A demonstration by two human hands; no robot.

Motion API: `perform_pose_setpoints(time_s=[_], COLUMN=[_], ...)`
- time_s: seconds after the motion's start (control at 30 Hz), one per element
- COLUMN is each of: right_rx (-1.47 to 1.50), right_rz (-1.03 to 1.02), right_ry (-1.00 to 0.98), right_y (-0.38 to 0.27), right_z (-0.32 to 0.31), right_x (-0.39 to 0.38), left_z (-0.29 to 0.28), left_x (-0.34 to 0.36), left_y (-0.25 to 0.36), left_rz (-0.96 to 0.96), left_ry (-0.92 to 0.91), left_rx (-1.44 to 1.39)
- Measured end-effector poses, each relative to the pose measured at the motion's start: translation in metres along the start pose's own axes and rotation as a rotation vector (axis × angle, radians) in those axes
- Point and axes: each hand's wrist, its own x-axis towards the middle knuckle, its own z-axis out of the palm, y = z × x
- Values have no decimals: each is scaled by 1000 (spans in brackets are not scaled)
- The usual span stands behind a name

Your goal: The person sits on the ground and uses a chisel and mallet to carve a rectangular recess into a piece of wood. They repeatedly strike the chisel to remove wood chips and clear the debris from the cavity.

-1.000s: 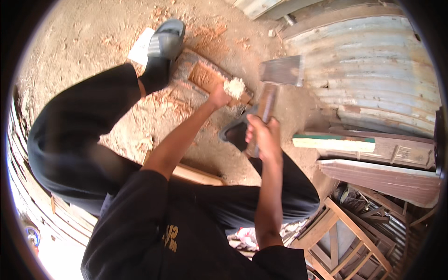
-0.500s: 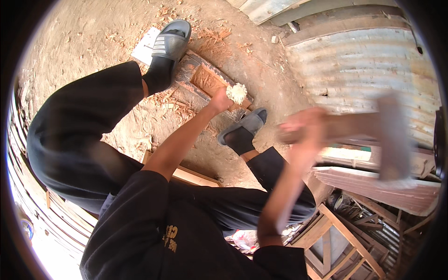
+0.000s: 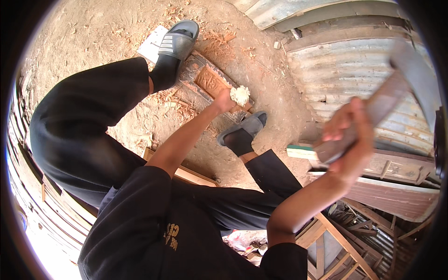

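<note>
My left hand [image 3: 224, 101] is closed round a chisel [image 3: 240, 95], whose pale wooden top is frayed into a tuft of fibres; its blade is hidden. It stands over the right end of a wooden block [image 3: 190, 71] with a long rectangular recess [image 3: 211, 82] cut into it, holding shavings. Off to the right, my right hand [image 3: 351, 128] grips the wooden handle of a hammer [image 3: 385, 99], raised and tilted. The hammer's long grey metal head is blurred near the right rim.
My sandalled left foot [image 3: 177, 45] rests at the block's far end, my right foot [image 3: 242, 133] near its other end. Wood shavings [image 3: 219, 39] litter the dirt floor. Corrugated metal sheeting [image 3: 340, 70] lies right, with stacked boards [image 3: 378, 196] and a wooden frame [image 3: 322, 242] below.
My right hand has swung the hammer to the right and up, away from the block, and its handle is now tilted. My left hand with the chisel stays nearly in place.
</note>
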Motion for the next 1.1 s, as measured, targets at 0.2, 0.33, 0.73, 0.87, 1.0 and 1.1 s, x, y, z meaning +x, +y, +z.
perform_pose_setpoints(time_s=[0.2, 0.33, 0.73, 0.87, 1.0, 1.1], right_rx=[57, -180, 286, 436, 591, 570], right_rz=[-193, 335, 890, 1008, 1072, 1057], right_ry=[-29, -114, -108, 40, 76, 28], right_y=[41, 209, 211, 241, 257, 255], right_z=[9, 7, -35, -51, -48, -43], right_x=[22, -31, -103, -124, -120, -111], left_z=[-5, -2, -14, 2, 4, -2], left_x=[-4, -6, 14, 31, 51, 83], left_y=[2, 24, 10, 39, 44, 27], left_rz=[43, -92, 44, 104, -177, -302], left_ry=[-18, -48, 26, -34, -26, -42], left_rx=[-29, 37, 273, 274, 239, 328])
